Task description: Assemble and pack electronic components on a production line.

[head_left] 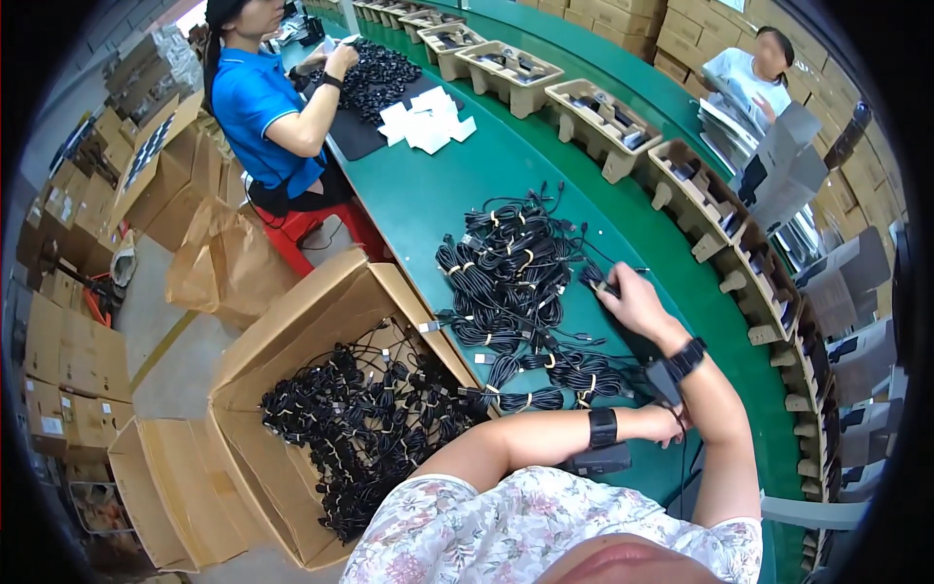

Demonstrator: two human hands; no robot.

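We see our right hand (pixel 632 302) pinching 1 black cable (pixel 595 279) at the right edge of the bundled pile (pixel 511 292) on the green counter (pixel 438 185), while our left hand (pixel 671 423), tucked under the right forearm, we cannot tell.

A heap of bundled cables (pixel 516 292) lies on the table (pixel 438 185) in front of the person, whose right hand (pixel 632 302) rests at the heap's right edge, the left hand (pixel 671 423) nearer the body. Left of the table stands an open carton (pixel 292 331) with more cable bundles (pixel 360 419) in it. Moulded trays (pixel 603 122) line the table's far right side. Further back, paper slips (pixel 423 122) lie beside a co-worker (pixel 263 107).
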